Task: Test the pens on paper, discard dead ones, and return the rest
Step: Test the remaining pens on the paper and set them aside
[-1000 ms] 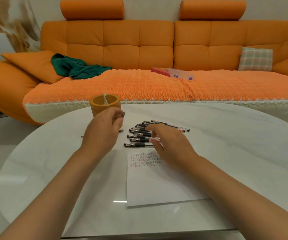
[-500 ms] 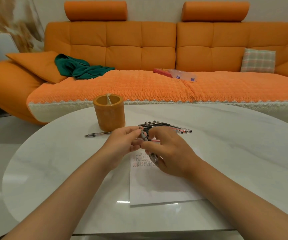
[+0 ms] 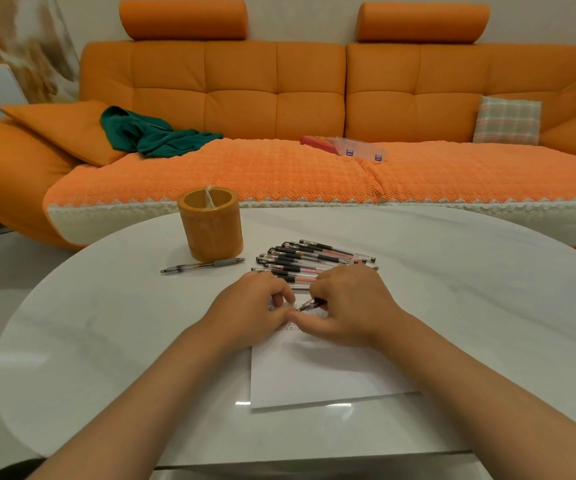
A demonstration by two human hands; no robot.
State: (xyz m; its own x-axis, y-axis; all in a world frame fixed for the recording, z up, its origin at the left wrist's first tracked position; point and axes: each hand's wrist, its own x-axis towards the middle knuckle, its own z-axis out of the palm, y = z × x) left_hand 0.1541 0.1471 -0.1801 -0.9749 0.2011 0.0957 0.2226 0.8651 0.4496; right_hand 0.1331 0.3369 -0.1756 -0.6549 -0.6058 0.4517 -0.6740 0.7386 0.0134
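Head view, one entry. My right hand grips a clear pen between thumb and fingers, its tip pointing toward 8 o'clock and down at the top edge of the paper. I cannot tell whether the tip touches the sheet.

My left hand rests on the paper's upper left corner, fingers curled under, knuckles just beside the pen tip. I cannot tell whether those fingers pinch anything.

Faint rows of marks show on the paper between my hands.

The row of pens lies on the white table at 12 o'clock from my hands, its nearest pens partly hidden by my knuckles. The orange pen holder stands upright at 11 o'clock. A lone grey-grip pen lies flat in front of it, at 10 o'clock, apart from the row.
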